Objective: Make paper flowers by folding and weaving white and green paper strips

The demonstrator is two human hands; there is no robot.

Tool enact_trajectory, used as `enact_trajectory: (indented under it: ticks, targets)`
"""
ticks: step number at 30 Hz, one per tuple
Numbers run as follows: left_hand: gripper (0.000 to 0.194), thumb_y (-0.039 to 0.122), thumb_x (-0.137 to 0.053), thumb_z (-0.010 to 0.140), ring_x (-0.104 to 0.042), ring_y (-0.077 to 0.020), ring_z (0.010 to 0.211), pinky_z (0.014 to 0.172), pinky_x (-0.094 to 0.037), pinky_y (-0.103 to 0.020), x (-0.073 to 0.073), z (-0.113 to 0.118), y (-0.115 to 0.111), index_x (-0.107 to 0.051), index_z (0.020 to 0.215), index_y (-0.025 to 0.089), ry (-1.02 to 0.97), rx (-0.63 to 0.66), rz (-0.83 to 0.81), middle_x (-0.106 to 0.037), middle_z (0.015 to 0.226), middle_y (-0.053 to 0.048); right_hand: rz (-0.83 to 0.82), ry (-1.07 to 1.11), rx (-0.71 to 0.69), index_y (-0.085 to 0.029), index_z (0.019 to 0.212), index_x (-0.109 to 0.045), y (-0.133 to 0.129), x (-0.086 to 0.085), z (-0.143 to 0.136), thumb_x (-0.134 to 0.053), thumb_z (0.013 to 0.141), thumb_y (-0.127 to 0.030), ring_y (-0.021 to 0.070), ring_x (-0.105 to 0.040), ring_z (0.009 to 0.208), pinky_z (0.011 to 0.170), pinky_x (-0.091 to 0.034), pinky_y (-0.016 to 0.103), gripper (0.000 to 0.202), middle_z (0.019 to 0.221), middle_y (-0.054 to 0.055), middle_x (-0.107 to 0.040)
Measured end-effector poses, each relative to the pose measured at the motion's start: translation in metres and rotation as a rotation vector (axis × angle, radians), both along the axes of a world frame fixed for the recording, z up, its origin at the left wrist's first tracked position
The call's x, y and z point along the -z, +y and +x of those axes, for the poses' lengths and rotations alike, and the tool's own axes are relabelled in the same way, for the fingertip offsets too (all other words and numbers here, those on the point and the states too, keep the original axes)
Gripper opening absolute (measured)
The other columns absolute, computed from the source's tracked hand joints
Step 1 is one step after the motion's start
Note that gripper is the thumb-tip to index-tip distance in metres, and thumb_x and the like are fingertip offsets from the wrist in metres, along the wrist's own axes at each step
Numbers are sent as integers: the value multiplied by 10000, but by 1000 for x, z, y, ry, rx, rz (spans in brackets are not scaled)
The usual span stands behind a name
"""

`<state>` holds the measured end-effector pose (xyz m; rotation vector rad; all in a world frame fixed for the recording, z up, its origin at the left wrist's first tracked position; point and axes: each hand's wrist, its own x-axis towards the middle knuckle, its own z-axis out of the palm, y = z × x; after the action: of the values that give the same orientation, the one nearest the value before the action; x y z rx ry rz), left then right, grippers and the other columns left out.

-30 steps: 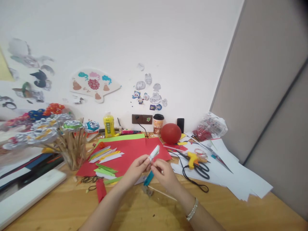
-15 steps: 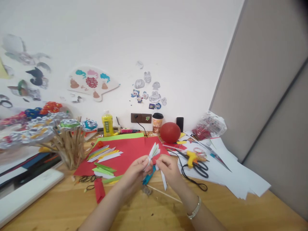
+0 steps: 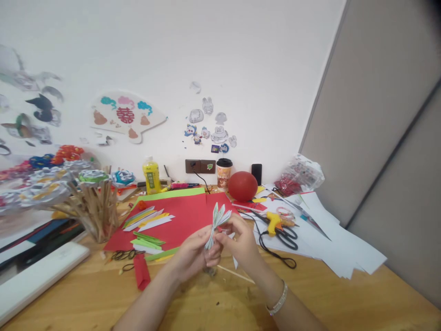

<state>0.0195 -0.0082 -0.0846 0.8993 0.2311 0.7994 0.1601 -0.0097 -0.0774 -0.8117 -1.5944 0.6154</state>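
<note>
A folded white paper piece with pale green edges (image 3: 220,216) fans out at its top, above the front part of the wooden table (image 3: 193,303). My left hand (image 3: 196,253) pinches its narrow lower part from the left. My right hand (image 3: 240,236) closes on the same piece from the right, thumb and fingers at its middle. Behind the hands lies a red paper sheet (image 3: 189,211). Part of a white strip (image 3: 235,263) shows just below my right hand, and a thin stick (image 3: 237,275) lies on the table beneath it.
Folded strips (image 3: 148,219) and a red folded paper (image 3: 141,272) lie left. Sticks (image 3: 103,211) stand in a container beside a long white box (image 3: 41,280). A yellow glue gun (image 3: 274,224), black-handled scissors (image 3: 287,239), red balloon (image 3: 243,186), cup (image 3: 224,174) and yellow bottle (image 3: 151,177) stand or lie behind.
My right hand has moved up and left onto the folded paper. The piece now stands more upright with its loops spread wider. The whole view has shifted slightly.
</note>
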Motion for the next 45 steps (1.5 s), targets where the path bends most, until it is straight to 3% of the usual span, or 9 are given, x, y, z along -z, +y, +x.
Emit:
enact_trajectory:
  ticks: [4, 11, 15, 21, 27, 32, 39, 42, 45]
  targets:
    - [219, 363, -477, 792, -272, -54, 418, 394, -194, -170, -1, 1, 0, -462, 709, 161, 136, -17, 18, -419, 526, 28, 10, -70, -2, -180, 760, -583, 2, 0, 1, -593, 724, -254, 137, -513, 683, 616, -409, 236, 83, 721, -3, -535]
    - [236, 380, -526, 759, -488, -126, 635, 602, -392, -235, 0, 18, -1, -530, 899, 191, 603, -673, 533, -534, 723, 10, 1, -163, 225, -177, 836, -591, 7, 1, 3, -546, 765, -225, 156, -519, 724, 666, -413, 263, 97, 795, 27, -570]
    - [233, 353, -438, 814, -521, -186, 864, 794, -382, -285, -1, 19, -4, -552, 927, 185, 741, -810, 711, -595, 893, -41, -25, -169, 174, -177, 832, -596, 9, -1, 5, -524, 773, -215, 149, -533, 714, 660, -424, 255, 100, 792, 25, -580]
    - [262, 392, -448, 806, -456, -124, 635, 568, -367, -214, -1, 21, -7, -543, 905, 169, 607, -680, 555, -533, 709, 0, -50, -71, 156, -171, 764, -595, 11, 0, 6, -503, 743, -173, 147, -550, 669, 613, -441, 249, 95, 736, 20, -585]
    - [274, 441, -510, 762, -165, -39, 407, 391, -133, -175, 0, 19, -6, -478, 778, 170, 225, -268, 199, -270, 510, 87, -133, 33, -61, -179, 751, -584, 11, -6, 11, -474, 781, -216, 144, -558, 683, 626, -442, 252, 120, 698, 6, -578]
    - [249, 394, -488, 790, -170, -42, 405, 394, -131, -192, -6, 5, -9, -516, 772, 147, 321, 13, 199, -271, 494, 81, -186, -2, -301, -165, 720, -602, 10, -15, 28, -528, 774, -282, 134, -540, 668, 626, -429, 246, 149, 688, 4, -577]
    - [296, 409, -472, 794, -276, -70, 456, 441, -201, -210, -26, -7, -14, -602, 800, 143, 754, 65, 488, -354, 520, 52, -134, -273, -660, -163, 704, -614, 12, -24, 52, -508, 812, -377, 140, -527, 716, 668, -427, 272, 261, 720, 21, -559]
    - [306, 417, -461, 794, -313, -79, 495, 470, -245, -206, -27, -7, -13, -609, 807, 149, 841, -21, 555, -424, 586, 33, 7, -487, -590, -178, 728, -617, 7, -35, 54, -443, 853, -368, 145, -505, 787, 764, -398, 297, 286, 744, 22, -570]
    - [313, 416, -453, 791, -358, -98, 548, 510, -291, -206, -20, -4, -8, -615, 799, 149, 878, -190, 589, -464, 625, 20, 135, -701, -339, -195, 750, -616, -3, -45, 52, -438, 865, -305, 154, -458, 824, 768, -375, 302, 238, 805, 25, -541]
